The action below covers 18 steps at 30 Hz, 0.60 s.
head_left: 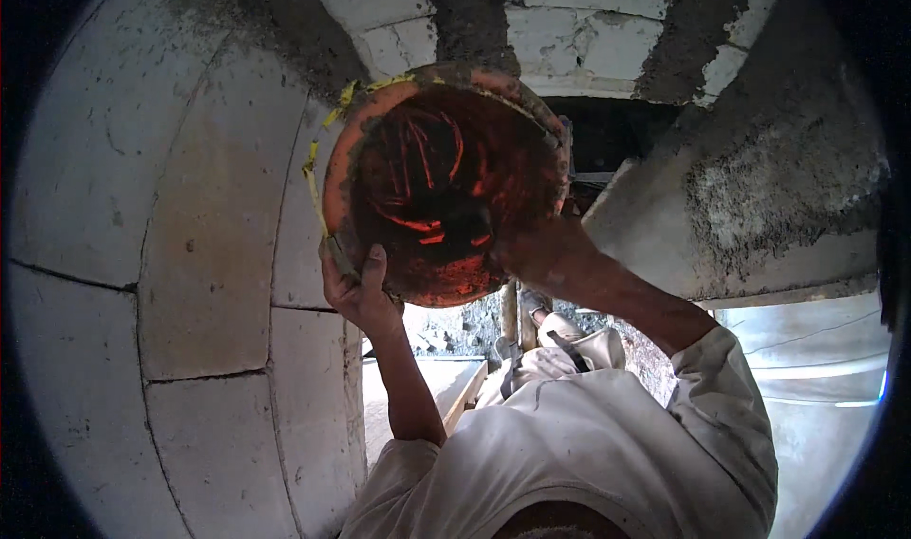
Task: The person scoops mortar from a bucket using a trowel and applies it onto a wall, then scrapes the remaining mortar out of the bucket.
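An orange bucket (334, 183) is tilted with its mouth facing me, its rim crusted with mortar and edged with torn yellow bits. My left hand (359, 297) grips the rim at the lower left, thumb over the edge. At the lower right of the mouth, my right hand (546, 254) reaches in over the rim. Its fingers are dark and blurred, so whether they hold anything is not clear. Inside, the walls are smeared with dark grey residue, with orange showing through in streaks. A dark shape (465, 218) deep in the bucket is too shadowed to name.
On the left rises a wall of large pale blocks (209, 235). Farther up are more blocks (588, 46) with dark mortar bands. A grey, partly plastered slab (759, 207) stands at the right, beside a dark gap (617, 131). Below lie a wooden edge (465, 397) and bright rough ground.
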### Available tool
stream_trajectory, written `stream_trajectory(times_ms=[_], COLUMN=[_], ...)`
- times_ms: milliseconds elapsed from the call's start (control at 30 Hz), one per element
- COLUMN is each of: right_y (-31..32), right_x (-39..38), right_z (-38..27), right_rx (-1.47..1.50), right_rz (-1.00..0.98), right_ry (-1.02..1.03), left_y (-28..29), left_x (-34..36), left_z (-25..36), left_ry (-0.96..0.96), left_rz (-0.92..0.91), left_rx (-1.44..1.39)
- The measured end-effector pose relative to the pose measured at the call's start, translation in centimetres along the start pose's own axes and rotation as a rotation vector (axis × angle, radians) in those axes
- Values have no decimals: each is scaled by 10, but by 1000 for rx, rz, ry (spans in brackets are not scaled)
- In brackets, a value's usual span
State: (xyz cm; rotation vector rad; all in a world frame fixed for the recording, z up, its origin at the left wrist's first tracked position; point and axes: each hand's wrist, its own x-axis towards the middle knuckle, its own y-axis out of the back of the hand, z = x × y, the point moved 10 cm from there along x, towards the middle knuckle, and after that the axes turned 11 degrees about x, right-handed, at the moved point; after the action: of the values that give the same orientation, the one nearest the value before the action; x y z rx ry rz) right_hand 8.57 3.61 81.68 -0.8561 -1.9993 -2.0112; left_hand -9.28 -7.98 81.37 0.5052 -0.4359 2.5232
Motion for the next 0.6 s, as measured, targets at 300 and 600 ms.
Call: stream_trajectory(times_ms=[300, 600], right_y=[-33, 39], right_x=[3, 22], right_z=[-13, -48], right_rx=[-5, -59], right_rz=[-248, -128], right_ry=[-241, -89], left_y=[-23, 16], left_x=[1, 7], left_z=[20, 10], left_ry=[-37, -66], left_rz=[-59, 88], left_rx=[46, 64])
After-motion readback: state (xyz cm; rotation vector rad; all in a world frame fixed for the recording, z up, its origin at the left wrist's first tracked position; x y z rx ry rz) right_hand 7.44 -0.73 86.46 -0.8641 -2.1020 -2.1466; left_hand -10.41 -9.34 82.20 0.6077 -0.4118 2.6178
